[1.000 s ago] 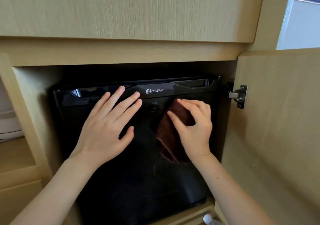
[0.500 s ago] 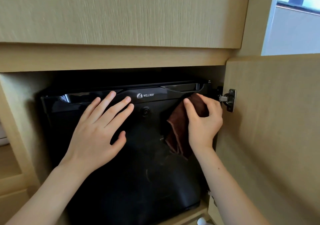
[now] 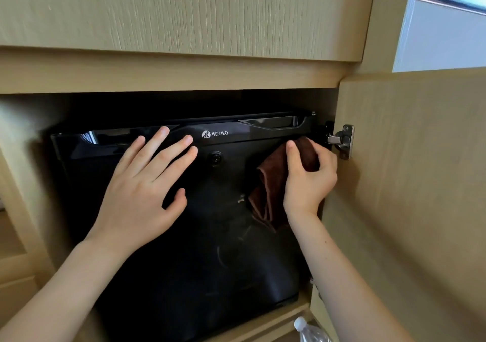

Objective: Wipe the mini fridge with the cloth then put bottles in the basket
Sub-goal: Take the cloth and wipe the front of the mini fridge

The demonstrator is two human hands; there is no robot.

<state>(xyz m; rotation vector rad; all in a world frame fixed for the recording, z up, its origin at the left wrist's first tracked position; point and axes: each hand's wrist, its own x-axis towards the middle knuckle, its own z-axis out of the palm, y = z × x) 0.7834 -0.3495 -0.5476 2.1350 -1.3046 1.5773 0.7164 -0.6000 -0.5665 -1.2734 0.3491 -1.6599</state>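
A black mini fridge with a WELLWAY logo sits inside a wooden cabinet, its door shut. My left hand lies flat on the upper left of the fridge door, fingers spread. My right hand presses a brown cloth against the door's upper right corner, close to the cabinet hinge. The cloth hangs down below my fingers. A clear plastic bottle with a white cap shows at the bottom edge. No basket is in view.
The open cabinet door stands at the right, with a metal hinge just beside my right hand. A wooden drawer front overhangs the fridge. A window is at the top right.
My right hand has slid the cloth rightward across the top of the fridge door, from near the centre to the right corner. My left hand has stayed flat on the door.
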